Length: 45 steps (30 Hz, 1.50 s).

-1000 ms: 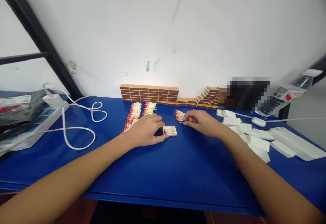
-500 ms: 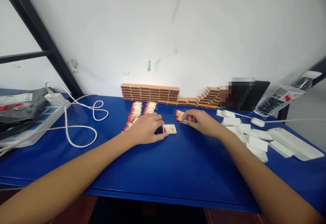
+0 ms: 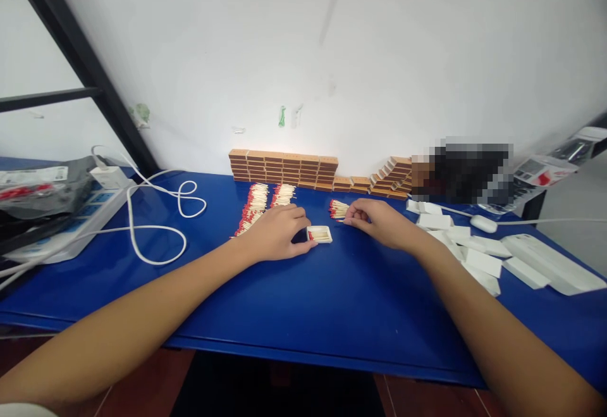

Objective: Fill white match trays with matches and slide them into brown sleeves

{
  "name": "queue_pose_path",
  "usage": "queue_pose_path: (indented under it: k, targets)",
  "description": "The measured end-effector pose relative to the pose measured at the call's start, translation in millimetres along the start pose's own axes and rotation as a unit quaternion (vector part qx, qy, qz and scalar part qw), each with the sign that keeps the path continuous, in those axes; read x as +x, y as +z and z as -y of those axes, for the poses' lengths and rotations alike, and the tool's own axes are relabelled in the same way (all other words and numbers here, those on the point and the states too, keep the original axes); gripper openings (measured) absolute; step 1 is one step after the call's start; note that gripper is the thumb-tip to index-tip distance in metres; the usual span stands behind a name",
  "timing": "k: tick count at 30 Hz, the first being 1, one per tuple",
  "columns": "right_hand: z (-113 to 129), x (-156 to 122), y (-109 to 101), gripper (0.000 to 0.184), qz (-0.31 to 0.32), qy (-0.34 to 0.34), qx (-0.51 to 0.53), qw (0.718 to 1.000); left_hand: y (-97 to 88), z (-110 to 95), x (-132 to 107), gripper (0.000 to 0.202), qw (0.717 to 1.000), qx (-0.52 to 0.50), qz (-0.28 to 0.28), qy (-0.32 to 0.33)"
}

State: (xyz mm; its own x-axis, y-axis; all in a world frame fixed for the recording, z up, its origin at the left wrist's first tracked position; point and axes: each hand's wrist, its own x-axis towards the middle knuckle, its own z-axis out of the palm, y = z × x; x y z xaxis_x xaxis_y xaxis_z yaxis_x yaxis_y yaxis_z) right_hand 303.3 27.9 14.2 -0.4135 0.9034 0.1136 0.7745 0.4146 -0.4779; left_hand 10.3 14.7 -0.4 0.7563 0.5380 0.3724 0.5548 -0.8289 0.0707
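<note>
A person's two bare hands work on a blue worktop (image 3: 284, 316). Taking the small white tray (image 3: 320, 242) as the centre of a clock face, with twelve toward the wall (image 3: 303, 37): the tray lies flat, holding a few red-tipped matches (image 3: 322, 236), heads to the left.

The left hand (image 3: 284, 233) is at nine o'clock, half open, thumb spread from curved fingers around the tray's left end; the thumb touches its near-left corner. The right hand (image 3: 379, 222), toward three, has thumb and forefinger drawn close together beside a single match (image 3: 340, 219); whether they grip it, I cannot tell. Just beyond, at one o'clock, is a small match pile (image 3: 338, 207).

Two longer match heaps (image 3: 253, 205) lie around ten, partly hidden by the left hand. At eleven, against the wall, stands a long stack of brown matchboxes (image 3: 284, 169); a stepped stack (image 3: 393, 176) rises between one and two. White box pieces (image 3: 435, 222) crowd three o'clock, past the right hand. A looped white cable (image 3: 159, 227) lies well out at nine.

Bare blue surface runs from the tray to the front edge at six, bounded by the forearms (image 3: 165, 303) at eight and four.
</note>
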Motion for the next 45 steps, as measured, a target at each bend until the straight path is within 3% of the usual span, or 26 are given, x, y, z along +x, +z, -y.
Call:
queue_pose_path:
  k: [9, 14, 18, 25, 33, 45]
  targets:
    - [32, -5, 14, 0.013, -0.036, -0.114, 0.022, 0.993, -1.1, -3, 2, 0.03, 1.0, 0.008, -0.009, -0.006]
    - [39, -5, 32, 0.008, -0.032, -0.13, 0.018, 0.991, -0.4, -6, 0, 0.029, 0.999, 0.011, -0.032, 0.011]
    - [40, -5, 33, 0.007, -0.04, -0.141, 0.03, 0.989, -0.1, -8, 0, 0.031, 0.999, 0.011, -0.026, 0.019]
    - [17, 0, 8, 0.013, -0.117, -0.078, -0.017, 0.99, -0.3, -5, 0, 0.03, 1.0, -0.014, -0.013, -0.005]
    - [-6, 8, 10, 0.012, -0.039, -0.009, -0.058, 0.998, -1.6, -5, 0, 0.029, 0.999, -0.026, 0.0, -0.021]
    - [-8, 9, 12, 0.012, -0.039, -0.016, -0.046, 0.998, -3.4, -6, 0, 0.03, 0.999, -0.018, 0.011, -0.032]
